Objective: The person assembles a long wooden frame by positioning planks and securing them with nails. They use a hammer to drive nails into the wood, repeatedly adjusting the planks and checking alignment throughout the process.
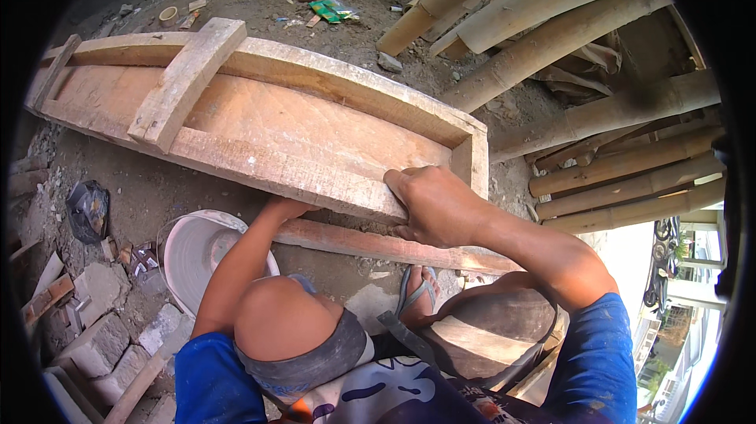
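Bent knees [287, 322] and blue sleeves [594, 357] fill the foreground as a person handles a long wooden frame [283, 113], which slants across the view above the ground [346, 274], its right end closest to the hands. The right hand [433, 205] is closed around the near rail [291, 180], just short of the frame's near right corner, knuckles up. The left hand [290, 207] reaches beneath the same rail farther left; its fingers are hidden, so whether they pinch the wood or lie spread under it cannot be told. What bears the far left end is likewise unclear.

Rough rails, a broad panel [236, 109] between them and a thick crossbar [193, 81] laid over both long edges suggest a stiff, fairly heavy load, awkward for its length rather than delicate. The sawn wood looks dry and grainy, likely to offer good friction, though splinters may threaten bare skin. The long rails appear the soundest hold, one hand on each nearer the middle; held by the right end alone, the frame would probably tip down to the left. Below its near edge runs a beam [378, 244], near a white bucket [189, 255]
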The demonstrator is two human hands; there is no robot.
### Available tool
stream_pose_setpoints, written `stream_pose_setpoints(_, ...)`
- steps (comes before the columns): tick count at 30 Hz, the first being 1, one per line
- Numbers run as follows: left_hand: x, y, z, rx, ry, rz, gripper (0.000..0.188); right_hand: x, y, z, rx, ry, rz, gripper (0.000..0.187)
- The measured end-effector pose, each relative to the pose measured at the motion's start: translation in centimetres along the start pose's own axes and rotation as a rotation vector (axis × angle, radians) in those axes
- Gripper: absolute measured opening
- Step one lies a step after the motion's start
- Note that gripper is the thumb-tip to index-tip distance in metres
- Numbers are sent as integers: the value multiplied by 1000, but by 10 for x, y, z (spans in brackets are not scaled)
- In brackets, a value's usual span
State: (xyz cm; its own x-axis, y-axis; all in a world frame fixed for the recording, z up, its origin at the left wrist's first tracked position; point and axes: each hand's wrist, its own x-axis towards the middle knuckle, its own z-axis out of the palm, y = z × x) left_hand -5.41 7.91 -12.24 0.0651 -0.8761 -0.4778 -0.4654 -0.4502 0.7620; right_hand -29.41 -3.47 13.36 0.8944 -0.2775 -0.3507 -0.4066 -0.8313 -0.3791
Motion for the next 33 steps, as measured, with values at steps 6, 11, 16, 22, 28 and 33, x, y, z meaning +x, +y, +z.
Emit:
stream_pose_setpoints(6, -167, 76, -63, 415, 273, 203, 34, 26, 11, 25, 87, -108, -32, 46)
stream_pose_setpoints(11, -176, 91, -105, 1038, 788, 589, 62, 43, 4, 39, 149, -167, -88, 45)
stream_pose_setpoints(16, -131, 64, -114, 1172, 712, 878, 58, 39, 4, 47, 166, -113, -45, 43)
stream_pose_setpoints(22, -134, 81, -124, 1281, 615, 758, 52, 37, 4, 45, 202, -96, -61, 42)
stream_pose_setpoints(28, -153, 128, -139, 1183, 291, 593, 58, 39, 17, 45, 351, -188, -152, 48)
stream_pose_setpoints(33, -125, 152, -153, 1127, 104, 466, 64, 56, 57, 36, 584, -290, -150, 60)
